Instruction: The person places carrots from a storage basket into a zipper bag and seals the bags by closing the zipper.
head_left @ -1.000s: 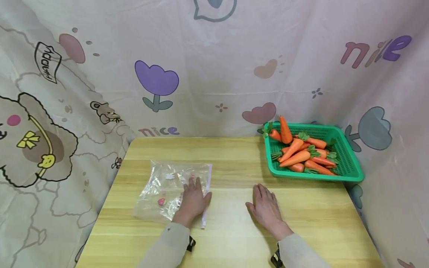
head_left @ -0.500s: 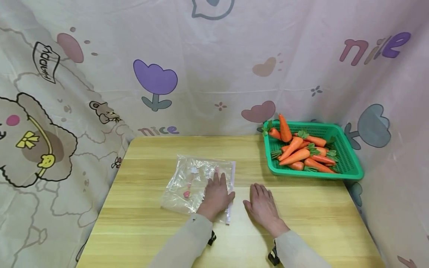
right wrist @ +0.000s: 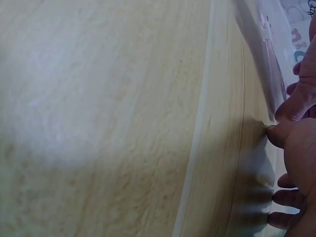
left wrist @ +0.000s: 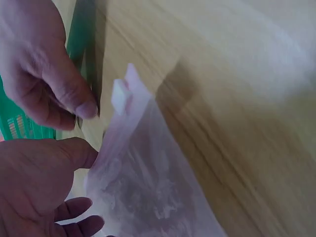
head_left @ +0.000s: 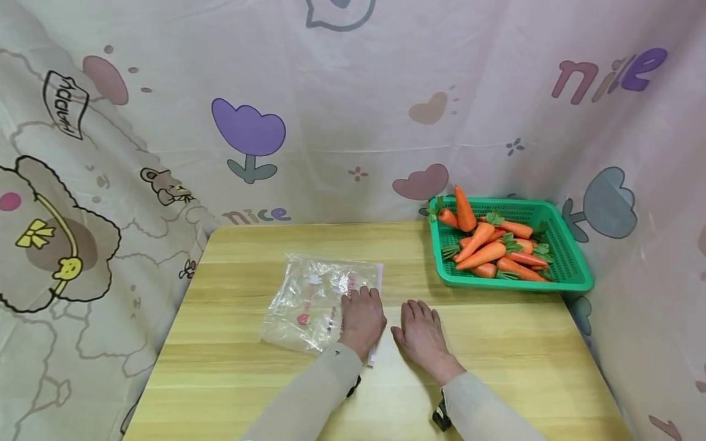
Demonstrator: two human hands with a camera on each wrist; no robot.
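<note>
A clear plastic slider zip bag (head_left: 300,306) with small pink prints lies flat on the wooden table, its pale pink zip edge to the right. My left hand (head_left: 362,318) is at that edge with bent fingers, gripping it. In the left wrist view, the left thumb (left wrist: 79,153) meets the zip edge, and the white slider (left wrist: 120,97) stands at the bag's near corner. Just right of the bag, my right hand (head_left: 423,335) rests palm down on the table, fingers extended, holding nothing. Its fingers (right wrist: 289,198) also show in the right wrist view.
At the table's back right stands a green plastic basket (head_left: 576,263) with several orange carrots (head_left: 485,254) in it. A printed curtain (head_left: 331,92) hangs behind and along both sides of the wooden table (head_left: 220,380).
My left hand has slid the bag rightward, towards the right hand, and its spread fingers have since bent in at the zip edge. The right hand has stayed nearly in place.
</note>
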